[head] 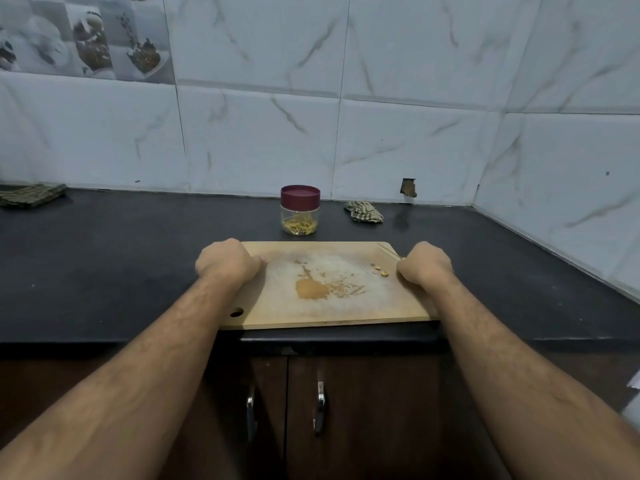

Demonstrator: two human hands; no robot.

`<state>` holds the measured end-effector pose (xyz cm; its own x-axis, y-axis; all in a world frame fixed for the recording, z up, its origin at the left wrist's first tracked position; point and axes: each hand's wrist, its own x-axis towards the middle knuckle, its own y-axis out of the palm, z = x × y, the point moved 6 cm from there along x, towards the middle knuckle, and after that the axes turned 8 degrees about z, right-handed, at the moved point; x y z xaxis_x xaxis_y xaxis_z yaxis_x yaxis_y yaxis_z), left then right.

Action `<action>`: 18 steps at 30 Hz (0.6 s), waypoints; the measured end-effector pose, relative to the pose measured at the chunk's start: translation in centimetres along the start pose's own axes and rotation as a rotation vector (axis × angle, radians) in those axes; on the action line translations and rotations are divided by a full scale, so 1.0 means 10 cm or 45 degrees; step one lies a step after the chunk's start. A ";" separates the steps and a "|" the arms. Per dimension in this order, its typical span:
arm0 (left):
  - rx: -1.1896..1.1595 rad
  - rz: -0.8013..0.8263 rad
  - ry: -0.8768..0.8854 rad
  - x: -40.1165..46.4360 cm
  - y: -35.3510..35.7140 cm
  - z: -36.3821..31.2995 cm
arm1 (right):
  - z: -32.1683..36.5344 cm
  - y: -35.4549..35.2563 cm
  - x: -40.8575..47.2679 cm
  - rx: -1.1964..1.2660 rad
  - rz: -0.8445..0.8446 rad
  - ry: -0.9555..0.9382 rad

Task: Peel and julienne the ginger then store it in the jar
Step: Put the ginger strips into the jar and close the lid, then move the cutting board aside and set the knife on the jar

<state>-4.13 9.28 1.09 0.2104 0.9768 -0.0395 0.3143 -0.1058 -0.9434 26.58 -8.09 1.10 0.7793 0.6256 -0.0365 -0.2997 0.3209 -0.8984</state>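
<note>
Since the clear plastic jar with maroon lid (300, 210) is capped with ginger strips inside, left hand (227, 263) and right hand (425, 264) rest as empty fists on the pale wooden cutting board (325, 306), likely finished.

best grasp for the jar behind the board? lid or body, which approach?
Grip the jar round its clear body below the maroon lid, coming from the front over the cutting board. It stands upright, capped and free on both sides; the wall sits close behind. The round sides suit a wrap grip.
</note>
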 end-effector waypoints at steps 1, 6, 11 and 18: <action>-0.018 0.013 -0.006 -0.01 0.01 0.00 | -0.03 0.01 -0.03 0.027 0.019 0.017; -0.171 0.040 -0.074 -0.04 0.06 0.05 | -0.12 0.01 -0.06 0.218 0.038 0.053; -0.302 0.044 -0.113 -0.06 0.06 0.09 | -0.21 -0.02 -0.08 0.354 0.006 0.110; -0.589 0.121 0.000 -0.28 0.02 0.01 | -0.54 -0.34 -0.31 0.555 -0.106 0.080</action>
<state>-4.76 6.56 1.01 0.2582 0.9587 -0.1188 0.6733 -0.2668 -0.6895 28.14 -14.94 1.96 0.8385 0.5447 -0.0109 -0.4281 0.6463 -0.6317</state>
